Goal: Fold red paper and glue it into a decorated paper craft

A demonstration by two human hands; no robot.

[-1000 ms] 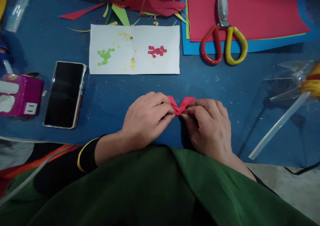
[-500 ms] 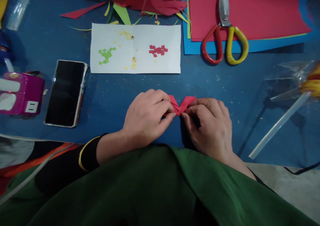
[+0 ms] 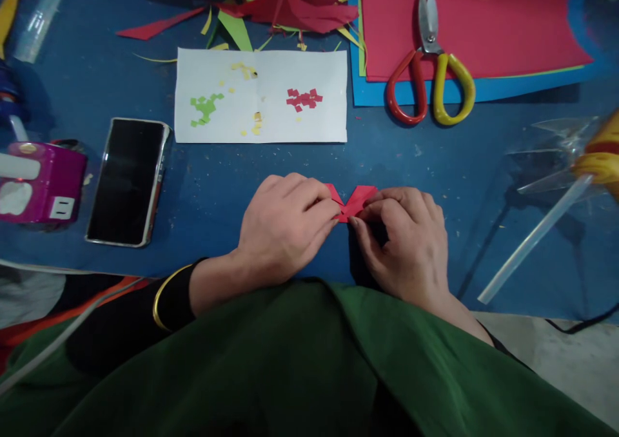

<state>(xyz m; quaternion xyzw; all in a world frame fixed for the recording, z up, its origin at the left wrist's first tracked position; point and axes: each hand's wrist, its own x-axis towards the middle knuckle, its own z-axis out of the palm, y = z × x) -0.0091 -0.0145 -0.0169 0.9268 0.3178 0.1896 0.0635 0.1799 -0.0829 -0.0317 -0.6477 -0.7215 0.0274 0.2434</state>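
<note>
A small piece of folded red paper (image 3: pixel 356 200) lies low over the blue table, its top edge showing a V-shaped notch. My left hand (image 3: pixel 287 224) is closed on its left end, with fingertips and thumb covering that side. At the other end, my right hand (image 3: pixel 403 237) pinches the paper between thumb and fingers. Just beyond my hands lies a white sheet (image 3: pixel 275 127) bearing small heaps of green bits (image 3: pixel 204 108), red bits (image 3: pixel 304 98) and yellow bits.
Scissors (image 3: pixel 429 44) with red and yellow handles rest on stacked coloured sheets (image 3: pixel 507 24). A phone (image 3: pixel 128 182) and a magenta box (image 3: pixel 58 179) are at left. Red paper strips (image 3: pixel 300 8) lie at the back. A glue stick (image 3: pixel 534 240) juts in at right.
My left fingers and thumb have shifted slightly over the red paper's left part, covering a bit more of it. My right hand keeps its pinch. The view has moved a little.
</note>
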